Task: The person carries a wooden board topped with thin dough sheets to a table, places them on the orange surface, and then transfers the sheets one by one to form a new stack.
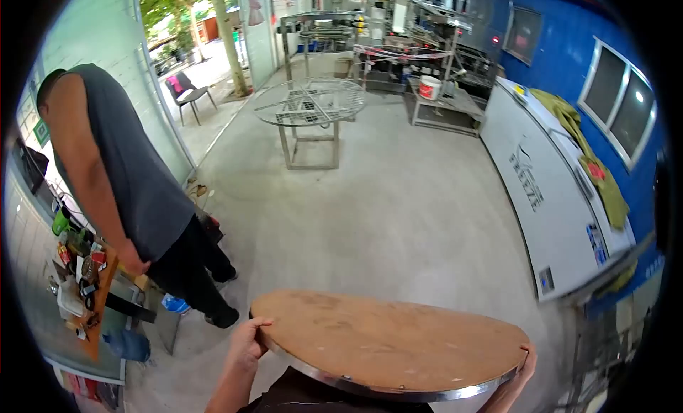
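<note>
The person is holding a round wooden tabletop [388,342] with a metal rim, carrying it flat and low in front of the body, at the bottom of the head view. The left hand [249,345] is clasping the left edge, fingers curling over the top face, so that grip is closed on the rim. The right hand [526,367] is pressing against the right edge, only its fingertips showing at the rim; it is gripping the tabletop as well, though most of the hand is hidden below.

Just to the left, a second person in a grey sleeveless shirt [131,164] and dark trousers is standing on the concrete floor [398,214], one hand hanging near a cluttered wooden surface [92,299] strewn with small items. Farther off, a round metal table frame [309,103] is standing in the middle of the floor. A white chest freezer [548,192] is lining the blue wall on the right, with yellow-green cloths [587,157] lying on its lid.
</note>
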`<move>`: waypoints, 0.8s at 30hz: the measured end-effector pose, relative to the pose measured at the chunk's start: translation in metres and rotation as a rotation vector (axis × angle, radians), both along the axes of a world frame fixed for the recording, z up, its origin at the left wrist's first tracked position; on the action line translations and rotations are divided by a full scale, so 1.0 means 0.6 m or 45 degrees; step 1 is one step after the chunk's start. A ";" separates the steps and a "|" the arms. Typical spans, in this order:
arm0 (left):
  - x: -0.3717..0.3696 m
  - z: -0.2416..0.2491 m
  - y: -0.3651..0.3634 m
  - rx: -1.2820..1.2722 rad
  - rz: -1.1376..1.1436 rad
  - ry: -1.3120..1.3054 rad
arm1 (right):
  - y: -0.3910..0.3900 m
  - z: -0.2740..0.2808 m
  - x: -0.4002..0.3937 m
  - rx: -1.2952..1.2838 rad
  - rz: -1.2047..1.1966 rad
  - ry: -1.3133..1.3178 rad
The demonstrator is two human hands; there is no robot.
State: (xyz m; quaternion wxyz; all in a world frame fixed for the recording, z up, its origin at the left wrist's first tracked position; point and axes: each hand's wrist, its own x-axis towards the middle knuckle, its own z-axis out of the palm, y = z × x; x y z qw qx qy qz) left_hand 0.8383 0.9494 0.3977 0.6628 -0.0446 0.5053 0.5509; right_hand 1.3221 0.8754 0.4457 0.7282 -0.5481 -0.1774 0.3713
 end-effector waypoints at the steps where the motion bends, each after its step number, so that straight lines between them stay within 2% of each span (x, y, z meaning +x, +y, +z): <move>1: 0.002 0.008 0.045 0.046 -0.004 0.001 | 0.081 -0.007 0.003 0.081 -0.031 -0.231; 3: -0.016 -0.011 0.147 0.003 0.050 0.003 | 0.230 -0.032 -0.014 0.232 -0.112 -0.685; 6: -0.014 0.024 0.311 0.152 0.164 0.131 | 0.432 -0.050 0.053 0.023 0.175 0.098; 9: -0.012 0.065 0.448 0.348 0.210 0.122 | 0.617 0.005 0.045 0.058 0.201 0.017; 10: -0.007 0.086 0.495 0.350 0.271 0.222 | 0.677 0.046 0.036 -0.108 0.233 0.254; 12: -0.006 0.112 0.588 0.402 0.293 0.195 | 0.772 0.087 -0.026 0.126 0.142 0.034; 15: 0.013 0.113 0.748 0.539 0.335 0.188 | 0.967 0.132 -0.036 0.076 0.321 0.378; 17: 0.028 0.095 0.859 0.647 0.328 0.214 | 1.096 0.113 -0.047 0.155 0.296 0.397; 18: 0.042 0.090 0.912 0.632 0.409 0.306 | 1.174 0.072 -0.013 0.111 0.365 0.395; 20: 0.028 0.041 1.015 0.607 0.487 0.285 | 1.364 -0.008 0.074 0.029 0.511 0.378; 24: -0.007 0.048 1.218 0.623 0.596 0.367 | 1.651 -0.018 0.016 0.164 0.738 0.666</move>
